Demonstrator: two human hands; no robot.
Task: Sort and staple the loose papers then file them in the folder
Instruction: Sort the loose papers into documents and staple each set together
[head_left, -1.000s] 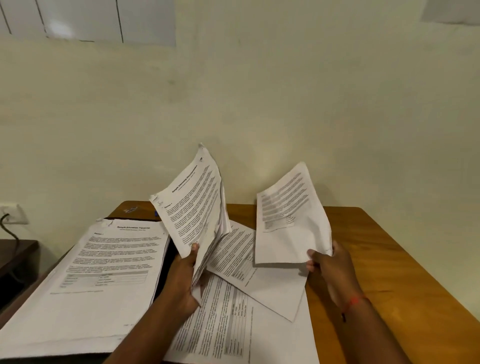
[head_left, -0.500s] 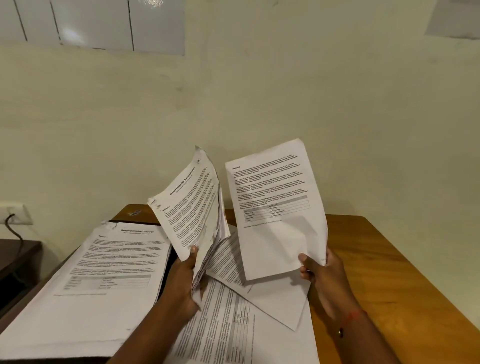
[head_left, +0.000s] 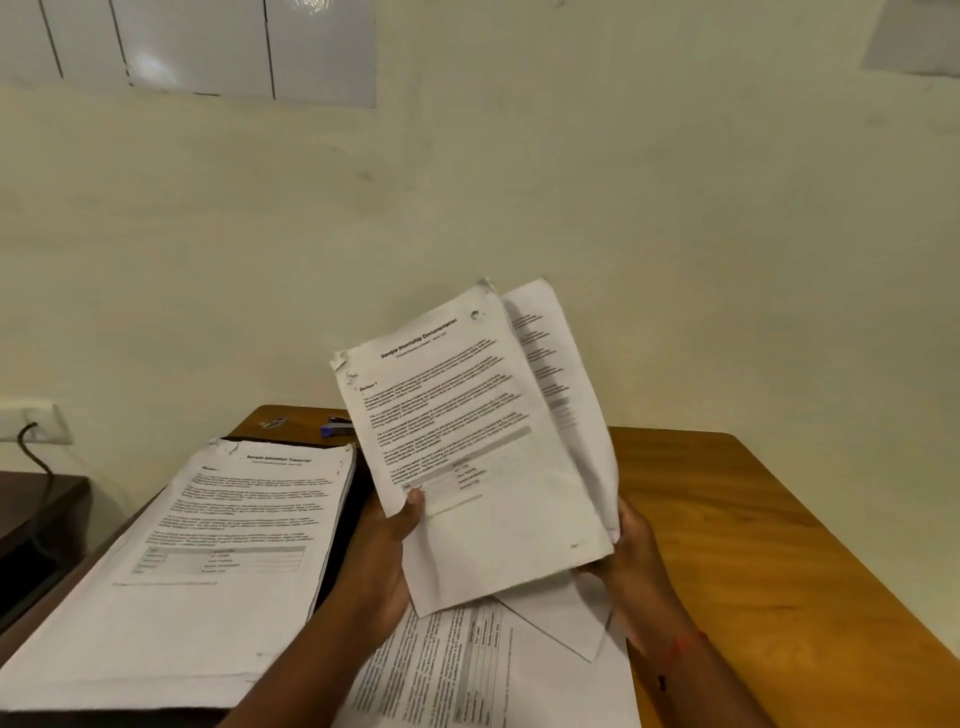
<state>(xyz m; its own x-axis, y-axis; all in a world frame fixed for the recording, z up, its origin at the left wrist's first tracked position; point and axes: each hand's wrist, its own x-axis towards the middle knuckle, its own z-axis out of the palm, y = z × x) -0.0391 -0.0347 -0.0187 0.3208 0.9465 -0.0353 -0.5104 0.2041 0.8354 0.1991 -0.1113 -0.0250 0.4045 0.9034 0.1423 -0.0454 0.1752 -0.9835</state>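
Warm brown wooden table (head_left: 753, 545) fills the lower view, and nearest the camera loose printed sheets (head_left: 441, 670) lie overlapping on it. Just above them the left hand (head_left: 382, 561) pinches a bundle of papers (head_left: 478, 467) at its lower left — thumb on the front page, fingers hidden behind — while the right hand (head_left: 636, 556) grips the bundle's lower right corner. The bundle is held tilted in the air (front page headed "Sample Internship Documentation"), another sheet (head_left: 550, 374) fanning out behind its right edge. At left a thick stack (head_left: 208, 561) rests on the table. Farther back a blue stapler (head_left: 336, 427) lies near the far edge, before a pale wall (head_left: 519, 182)
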